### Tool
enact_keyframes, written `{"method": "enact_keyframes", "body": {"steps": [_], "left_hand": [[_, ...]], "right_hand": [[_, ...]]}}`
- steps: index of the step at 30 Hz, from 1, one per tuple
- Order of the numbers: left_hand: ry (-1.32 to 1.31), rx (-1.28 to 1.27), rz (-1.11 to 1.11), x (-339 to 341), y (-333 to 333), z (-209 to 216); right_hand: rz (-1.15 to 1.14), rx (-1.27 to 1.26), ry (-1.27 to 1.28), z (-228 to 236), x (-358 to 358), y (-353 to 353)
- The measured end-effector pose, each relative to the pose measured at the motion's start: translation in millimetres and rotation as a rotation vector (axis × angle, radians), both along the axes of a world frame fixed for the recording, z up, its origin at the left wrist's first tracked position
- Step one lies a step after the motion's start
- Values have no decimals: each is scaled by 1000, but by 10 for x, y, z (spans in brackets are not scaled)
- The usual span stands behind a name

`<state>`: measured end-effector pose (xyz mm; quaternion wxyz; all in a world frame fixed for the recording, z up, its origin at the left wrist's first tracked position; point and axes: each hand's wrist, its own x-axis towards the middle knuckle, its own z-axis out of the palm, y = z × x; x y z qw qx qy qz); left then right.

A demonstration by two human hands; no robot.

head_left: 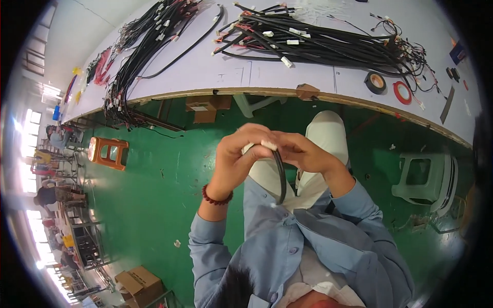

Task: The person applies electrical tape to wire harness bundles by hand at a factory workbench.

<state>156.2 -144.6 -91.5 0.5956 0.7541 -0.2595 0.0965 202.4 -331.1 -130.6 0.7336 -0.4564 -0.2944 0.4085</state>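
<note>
Clear of table edge (pixel 267 91), hands (pixel 236 156) hold cable (pixel 282 179)

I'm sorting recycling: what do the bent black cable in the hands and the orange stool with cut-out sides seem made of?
Bent black cable: probably satin rubber or plastic sheathing, given its smooth, soft sheen; its core is hidden.

Orange stool with cut-out sides: likely glossy moulded plastic, judging by its rounded openings.

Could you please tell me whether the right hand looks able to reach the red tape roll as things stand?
Yes, the right hand probably can: the red tape roll lies uncovered near the front edge of the table, on that hand's side, though the hand is busy at the black cable.
</note>
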Motion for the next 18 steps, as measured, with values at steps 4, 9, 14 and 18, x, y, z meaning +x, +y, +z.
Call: {"method": "enact_keyframes", "body": {"steps": [4,9,14,18], "left_hand": [[394,-434,136,-130,-156,-180],[401,-366,229,-164,-195,-176],[549,-355,104,-161,-231,-253],[570,-269,36,-211,-240,-205]], "right_hand": [[-366,-67,-421,-194,-223,126],[-522,-2,108,-40,-226,-162],[-518,-112,-117,203,-251,-162],[-574,-137,-23,118,-269,-198]]}}
